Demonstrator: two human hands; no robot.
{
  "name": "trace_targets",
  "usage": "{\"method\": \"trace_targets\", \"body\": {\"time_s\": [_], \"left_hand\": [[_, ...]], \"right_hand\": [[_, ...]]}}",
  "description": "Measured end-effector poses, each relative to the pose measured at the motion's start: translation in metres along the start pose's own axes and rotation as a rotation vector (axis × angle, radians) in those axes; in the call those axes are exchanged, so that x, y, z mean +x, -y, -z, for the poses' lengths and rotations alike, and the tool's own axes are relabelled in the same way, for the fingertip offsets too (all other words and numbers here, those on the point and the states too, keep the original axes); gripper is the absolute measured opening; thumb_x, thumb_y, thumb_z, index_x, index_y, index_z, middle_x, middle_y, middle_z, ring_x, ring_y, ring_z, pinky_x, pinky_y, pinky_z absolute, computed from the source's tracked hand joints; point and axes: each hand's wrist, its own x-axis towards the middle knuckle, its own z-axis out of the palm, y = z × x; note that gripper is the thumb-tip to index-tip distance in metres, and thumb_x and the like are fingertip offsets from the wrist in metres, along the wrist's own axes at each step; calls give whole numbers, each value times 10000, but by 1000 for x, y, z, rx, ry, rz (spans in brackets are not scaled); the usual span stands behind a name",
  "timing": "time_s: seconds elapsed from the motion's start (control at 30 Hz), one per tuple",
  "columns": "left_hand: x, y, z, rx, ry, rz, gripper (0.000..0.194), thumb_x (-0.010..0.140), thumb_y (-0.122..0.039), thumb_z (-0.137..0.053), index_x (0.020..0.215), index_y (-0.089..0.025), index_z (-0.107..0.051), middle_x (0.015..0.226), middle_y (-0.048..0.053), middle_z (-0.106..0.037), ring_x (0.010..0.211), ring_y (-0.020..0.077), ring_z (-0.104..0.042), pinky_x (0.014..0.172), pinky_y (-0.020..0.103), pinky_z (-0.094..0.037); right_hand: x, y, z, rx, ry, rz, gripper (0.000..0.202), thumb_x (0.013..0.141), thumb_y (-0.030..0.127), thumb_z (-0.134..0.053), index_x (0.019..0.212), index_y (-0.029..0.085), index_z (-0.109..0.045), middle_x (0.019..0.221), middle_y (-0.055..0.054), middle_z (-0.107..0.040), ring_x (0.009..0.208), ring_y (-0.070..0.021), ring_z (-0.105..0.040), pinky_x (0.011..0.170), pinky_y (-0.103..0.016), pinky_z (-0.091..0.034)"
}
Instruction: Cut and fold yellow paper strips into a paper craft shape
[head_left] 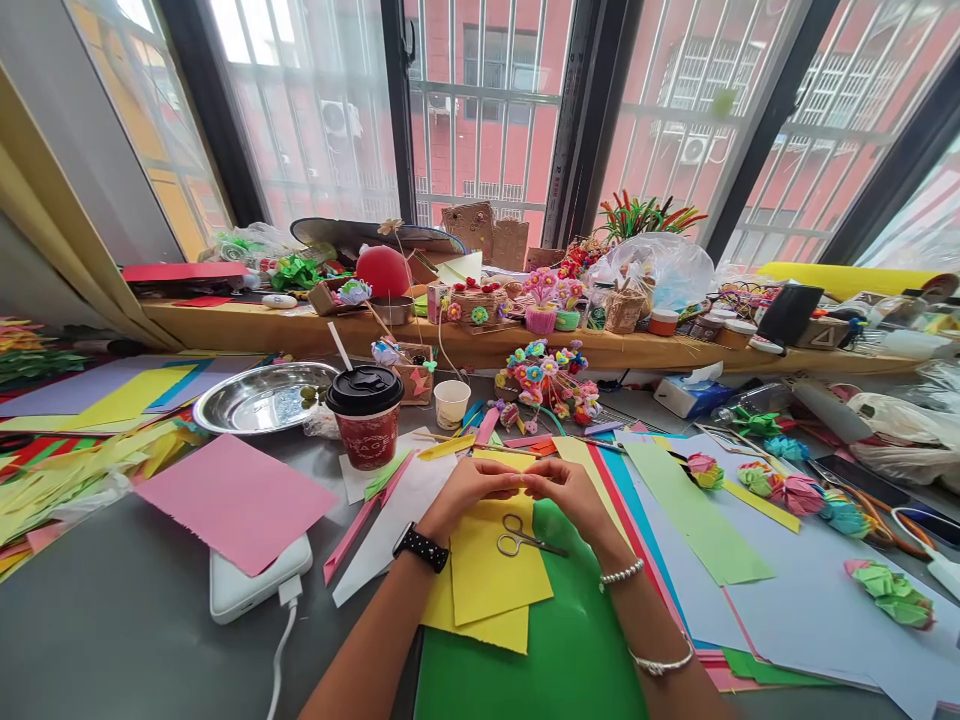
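Observation:
My left hand (474, 488) and my right hand (568, 492) meet at the fingertips, thumbs and fingers pinched together. Whatever lies between them is too small or hidden to make out. Beneath the hands are yellow paper sheets (491, 575), partly stacked on a green sheet (592, 640). Small scissors (517, 540) with metal handles lie on the yellow paper and the green sheet, just below my fingers. Strips of orange and yellow paper lie just beyond the hands.
On the left, pink paper (240, 500) covers part of a white power bank (259, 580). A lidded cup (365, 420) stands near a metal plate (255, 400). Folded-paper flowers (889, 592) and light sheets (817, 630) lie on the right. Crafts crowd the windowsill (300, 330).

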Motion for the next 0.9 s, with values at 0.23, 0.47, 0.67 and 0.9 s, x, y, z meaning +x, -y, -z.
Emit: {"method": "trace_targets", "body": {"time_s": [0.23, 0.47, 0.67, 0.9], "left_hand": [[2, 0, 1, -19, -28, 27, 333, 511, -342, -717, 722, -93, -651, 677, 49, -639, 652, 152, -581, 756, 347, -444], [4, -1, 2, 47, -143, -31, 287, 450, -283, -746, 661, -117, -643, 666, 30, -630, 633, 153, -573, 648, 271, -436], [7, 4, -3, -104, -225, -68, 475, 472, -254, -749, 893, -115, -577, 658, 21, -637, 605, 131, -582, 613, 242, -437], [7, 5, -9, -246, -288, -119, 400, 497, -202, -740, 835, -121, -541, 673, 14, -637, 604, 103, -569, 588, 207, -424]], "right_hand": [[1, -2, 2, -35, -39, -6, 191, 605, 284, -663, 727, 138, -637, 709, -46, -643, 661, -169, -598, 589, -265, -466], [2, -6, 5, -26, -48, -64, 230, 573, 265, -683, 750, 130, -627, 733, -53, -633, 647, -172, -599, 586, -280, -477], [2, -4, 3, 74, -47, -90, 239, 584, 290, -691, 741, 126, -616, 701, -36, -614, 632, -156, -592, 585, -271, -480], [2, -9, -1, 172, -69, -94, 255, 589, 294, -696, 767, 126, -624, 709, -42, -624, 634, -147, -591, 594, -260, -484]]}}
